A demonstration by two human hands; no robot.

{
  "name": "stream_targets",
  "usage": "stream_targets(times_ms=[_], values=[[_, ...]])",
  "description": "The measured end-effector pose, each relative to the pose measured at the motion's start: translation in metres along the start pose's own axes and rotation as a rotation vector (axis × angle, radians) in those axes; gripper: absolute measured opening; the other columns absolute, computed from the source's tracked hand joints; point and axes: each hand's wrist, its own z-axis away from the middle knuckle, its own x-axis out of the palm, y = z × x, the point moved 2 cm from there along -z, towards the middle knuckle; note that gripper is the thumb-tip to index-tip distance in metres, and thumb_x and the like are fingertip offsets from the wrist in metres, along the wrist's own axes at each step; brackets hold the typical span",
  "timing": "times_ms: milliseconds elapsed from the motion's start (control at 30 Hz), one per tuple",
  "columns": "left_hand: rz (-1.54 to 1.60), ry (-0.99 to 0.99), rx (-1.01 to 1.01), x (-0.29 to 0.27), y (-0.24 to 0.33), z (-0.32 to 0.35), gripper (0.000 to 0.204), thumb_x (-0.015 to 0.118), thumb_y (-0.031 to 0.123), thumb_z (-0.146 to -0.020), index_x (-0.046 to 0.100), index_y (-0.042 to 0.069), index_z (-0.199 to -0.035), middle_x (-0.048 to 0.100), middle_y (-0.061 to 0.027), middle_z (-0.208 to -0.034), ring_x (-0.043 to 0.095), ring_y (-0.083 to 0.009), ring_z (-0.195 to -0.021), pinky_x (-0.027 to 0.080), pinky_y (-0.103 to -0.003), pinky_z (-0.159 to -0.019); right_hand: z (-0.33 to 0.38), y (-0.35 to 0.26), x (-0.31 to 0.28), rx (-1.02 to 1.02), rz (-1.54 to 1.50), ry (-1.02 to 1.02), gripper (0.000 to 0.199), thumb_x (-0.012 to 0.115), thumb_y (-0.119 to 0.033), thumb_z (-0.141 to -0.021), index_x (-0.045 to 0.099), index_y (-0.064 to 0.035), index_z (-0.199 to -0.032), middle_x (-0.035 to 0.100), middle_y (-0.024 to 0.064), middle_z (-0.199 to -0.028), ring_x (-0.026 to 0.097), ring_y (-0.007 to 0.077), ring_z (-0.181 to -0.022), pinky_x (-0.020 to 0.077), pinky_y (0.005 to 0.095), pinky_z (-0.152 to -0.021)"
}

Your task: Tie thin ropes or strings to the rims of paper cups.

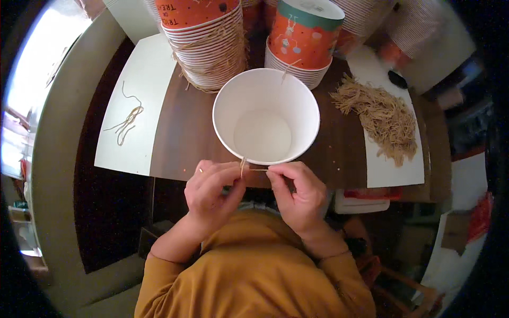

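A white paper bucket stands open and empty on the brown table, right in front of me. A thin tan string hangs from its near rim. My left hand pinches the string at the rim, where a short end sticks up. My right hand pinches the other end, and the string runs level between the two hands. Both hands sit at the table's near edge, just below the bucket.
Two stacks of orange printed paper buckets with string handles stand behind the white one. A heap of tan strings lies on a white sheet at right. A few loose strings lie on a white sheet at left.
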Motion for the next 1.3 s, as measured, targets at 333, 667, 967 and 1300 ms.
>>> stream_targets(times_ms=[333, 667, 967, 1300], values=[[-0.265, 0.157, 0.137, -0.005, -0.009, 0.008, 0.025, 0.073, -0.005, -0.065, 0.062, 0.007, -0.085, 0.066, -0.0051, -0.084, 0.060, -0.0211, -0.074, 0.043, -0.030, -0.067, 0.015, 0.013, 0.033, -0.261, 0.240, 0.022, 0.022, 0.068, -0.006, -0.079, 0.063, -0.0049, -0.100, 0.063, 0.0078, -0.088, 0.061, 0.0263, -0.071, 0.0495, 0.0365, -0.063], [1.174, 0.261, -0.931, 0.009, -0.031, 0.024, 0.009, 0.063, -0.005, -0.083, 0.058, 0.000, -0.090, 0.066, -0.0097, -0.087, 0.064, -0.0148, -0.079, 0.052, -0.025, -0.075, 0.003, 0.007, 0.052, -0.232, 0.290, 0.074, 0.019, 0.069, 0.000, -0.074, 0.064, -0.0050, -0.092, 0.062, 0.0074, -0.080, 0.060, 0.0270, -0.066, 0.0487, 0.0372, -0.059], [1.127, 0.319, -0.912, -0.001, -0.044, 0.025, 0.011, 0.062, -0.006, -0.082, 0.057, 0.001, -0.088, 0.065, -0.0090, -0.088, 0.063, -0.0137, -0.080, 0.051, -0.026, -0.077, -0.005, 0.006, 0.076, 0.331, -0.574, -0.114, 0.014, 0.062, -0.008, -0.086, 0.064, -0.0013, -0.097, 0.065, 0.0063, -0.084, 0.063, 0.0172, -0.078, 0.0513, 0.0295, -0.069], [0.956, 0.350, -0.790, -0.004, -0.045, 0.027, 0.011, 0.064, -0.004, -0.082, 0.057, 0.001, -0.089, 0.064, -0.0044, -0.087, 0.060, -0.0095, -0.078, 0.049, -0.022, -0.073, -0.003, 0.013, 0.094, 0.857, -1.184, -0.153, 0.016, 0.059, -0.014, -0.089, 0.066, -0.0029, -0.098, 0.067, 0.0026, -0.092, 0.059, 0.0090, -0.085, 0.0461, 0.0227, -0.079]])
